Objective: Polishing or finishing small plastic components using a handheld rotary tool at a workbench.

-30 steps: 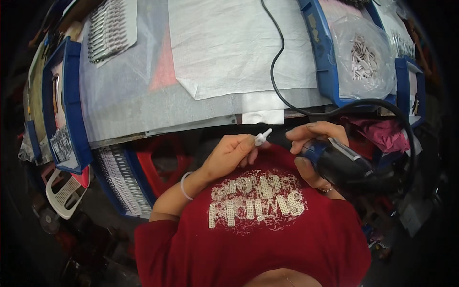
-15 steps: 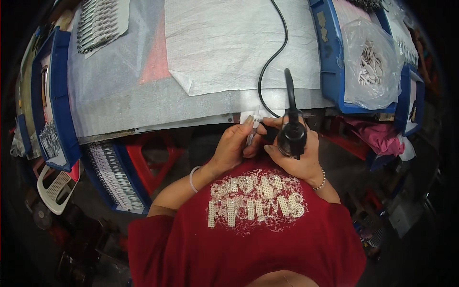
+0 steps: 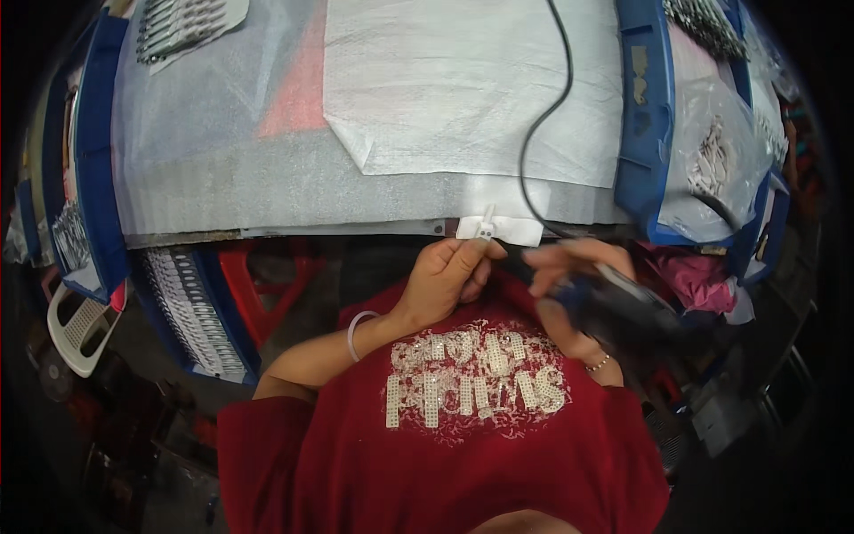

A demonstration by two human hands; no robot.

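1. The left hand (image 3: 452, 278) pinches a small white part (image 3: 487, 231) between thumb and forefinger, its other fingers curled in beneath
2. That part is at the near edge of the bench (image 3: 222, 191), its narrow prong pointing to the far side and two small dark spots on its wider body; it lies over a white pad (image 3: 527, 231), though whether it touches the pad I cannot tell
3. The right hand (image 3: 587, 258), blurred, grasps a dark tool (image 3: 623, 311) just right of the part and apart from it; the exact placing of its fingers is unclear
4. A black cord (image 3: 564, 89) curves from the far side down over a white sheet (image 3: 471, 89) to the near edge
5. On the right stands a blue bin (image 3: 645, 125) with a clear plastic bag (image 3: 734, 147) of small pale pieces; a pink cloth (image 3: 689, 276) is nearer, below it
6. On the left is another blue bin (image 3: 96, 151), with rows of slim parts (image 3: 182, 25) at the far left of the bench
7. Below the bench on the left are a tray of metal pieces (image 3: 191, 311), a red stool (image 3: 258, 285) and a white chair (image 3: 84, 329)
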